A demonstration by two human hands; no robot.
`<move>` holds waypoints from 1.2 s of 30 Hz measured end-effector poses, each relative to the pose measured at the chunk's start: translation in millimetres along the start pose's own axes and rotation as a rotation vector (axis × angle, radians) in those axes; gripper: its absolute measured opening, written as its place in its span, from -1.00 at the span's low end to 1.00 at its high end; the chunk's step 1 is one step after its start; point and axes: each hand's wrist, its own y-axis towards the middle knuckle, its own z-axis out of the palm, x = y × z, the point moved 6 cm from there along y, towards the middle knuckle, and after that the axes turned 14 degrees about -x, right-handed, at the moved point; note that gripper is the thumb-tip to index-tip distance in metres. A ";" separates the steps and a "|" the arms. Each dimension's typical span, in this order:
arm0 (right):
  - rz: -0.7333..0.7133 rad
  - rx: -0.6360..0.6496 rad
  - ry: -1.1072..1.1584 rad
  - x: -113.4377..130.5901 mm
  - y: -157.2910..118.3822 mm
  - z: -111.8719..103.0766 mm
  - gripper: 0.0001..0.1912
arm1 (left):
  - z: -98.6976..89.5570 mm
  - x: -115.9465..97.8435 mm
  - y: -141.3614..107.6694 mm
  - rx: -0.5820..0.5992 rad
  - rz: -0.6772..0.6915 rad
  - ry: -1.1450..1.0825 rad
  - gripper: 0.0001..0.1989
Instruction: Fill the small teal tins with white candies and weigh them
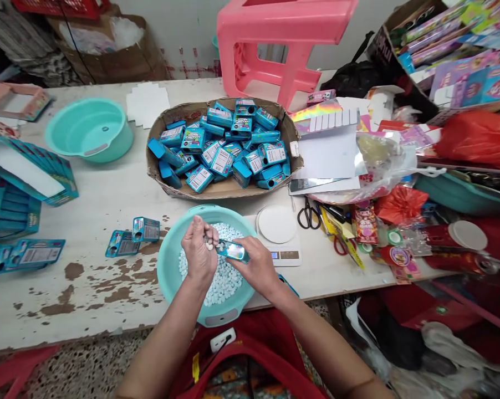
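Head view. The left hand [200, 249] is cupped, its fingers curled around a few white candies [209, 244] that show at the palm. The right hand [256, 260] is clamped on a small box [234, 251], thumb and fingers along its sides, with the far end free and pointing at the left palm. This grip appears chosen to leave that end unobstructed.

Directly below both hands is a bowl [166, 266] containing many pale candies [229, 282]; the position would plausibly let any dropped piece land among the rest. The bowl stands at the near edge of the desk [96, 202], within short reach.

Just beyond and to the right of the right hand is a scale [277, 224], presumably kept there for easy checking. Ahead of both hands, a cardboard tray [208, 194] contains a heap of blue boxes [225, 158]; its raised wall seems to keep the loose heap together. Left of the left hand lie two flat packs [146, 229], one overlapping the other. Scissors [309, 215] lie to the right of the scale. Whether the boxes in the tray are filled cannot be determined.
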 end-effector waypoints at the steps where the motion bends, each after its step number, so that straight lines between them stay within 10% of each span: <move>1: 0.009 -0.001 0.005 -0.6 0.8 -1.0 -0.65 | 0.7 -1.2 0.3 0.004 -0.011 -0.004 -0.62; 8: 0.179 -0.051 0.198 -20.7 0.9 -37.5 -0.65 | -9.5 -6.4 11.9 0.046 -0.135 0.050 -0.62; 16: 0.291 -0.342 0.133 -93.8 19.5 -86.4 -0.62 | -64.8 73.2 36.0 0.451 0.365 1.298 -0.68; 23: 0.334 -0.432 0.009 -164.8 32.1 -90.4 -0.55 | -85.9 113.1 39.9 0.415 0.849 1.646 -0.46; 28: 0.137 -0.550 -0.149 -108.6 -5.3 -86.8 -0.39 | -71.1 135.1 35.1 0.458 0.890 1.663 -0.37; 32: -0.015 -0.334 -0.153 -44.9 -64.7 -26.0 -0.58 | -59.7 148.8 8.0 0.676 0.870 1.639 -0.49; 36: -0.081 -0.236 -0.297 -30.9 -98.2 28.1 -0.61 | -75.8 150.0 -23.6 0.931 0.812 1.700 -0.68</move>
